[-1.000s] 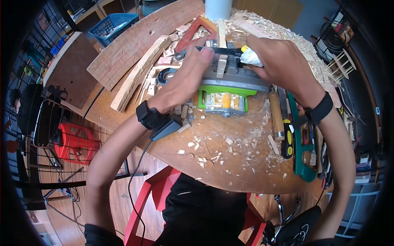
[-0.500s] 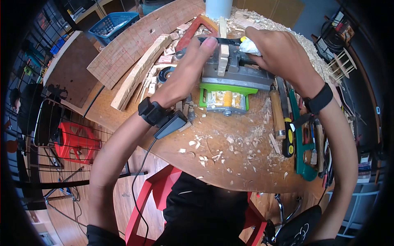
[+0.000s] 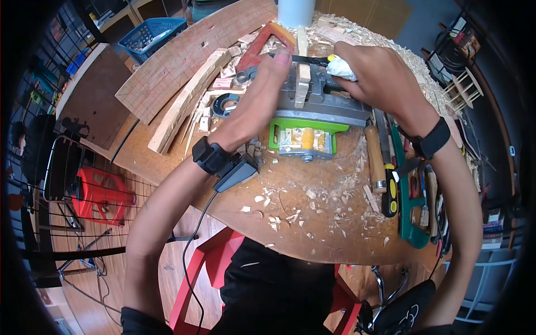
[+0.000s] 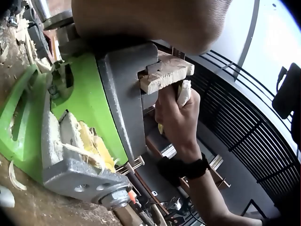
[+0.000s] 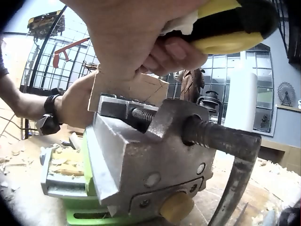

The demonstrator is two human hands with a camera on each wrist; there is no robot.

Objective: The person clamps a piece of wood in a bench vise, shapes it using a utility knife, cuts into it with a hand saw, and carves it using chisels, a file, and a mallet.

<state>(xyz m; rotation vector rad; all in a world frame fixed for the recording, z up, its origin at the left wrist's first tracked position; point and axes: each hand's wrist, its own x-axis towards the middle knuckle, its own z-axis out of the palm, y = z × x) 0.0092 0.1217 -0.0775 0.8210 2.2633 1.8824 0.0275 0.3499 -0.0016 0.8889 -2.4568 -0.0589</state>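
A pale wooden piece (image 3: 302, 84) stands clamped in a grey metal vise (image 3: 329, 111), between the 2 hands and slightly nearer the body than their fingers. A dark blade (image 3: 310, 59) spans from hand to hand just past the wood's top; I cannot tell whether the 2 touch. The right hand (image 3: 382, 72) wraps its fingers round a yellow-and-black handle (image 5: 235, 23), with white wrapping (image 3: 341, 68) beside it. The left hand (image 3: 258, 95) lays its thumb over the blade's other end; its remaining fingers are hidden, so I cannot tell whether they pinch it.

On the near side of the fingers, below the vise's green base (image 4: 84, 103), a metal bracket (image 4: 70, 176) holds a yellow part (image 3: 307, 137) and wood shavings. Left of the left fingers lies a black ring (image 3: 218, 103). Past the fingers are a red triangular frame (image 3: 259, 47) and a white cylinder (image 3: 296, 12), its inside out of sight. Farther left, a blue basket (image 3: 153, 27) contains pale things too small to identify. To the right of the right fingers, nearer the body, a wooden-handled tool (image 3: 374, 153) and a green tool (image 3: 410, 223) lie on the chip-strewn surface (image 3: 335, 245).
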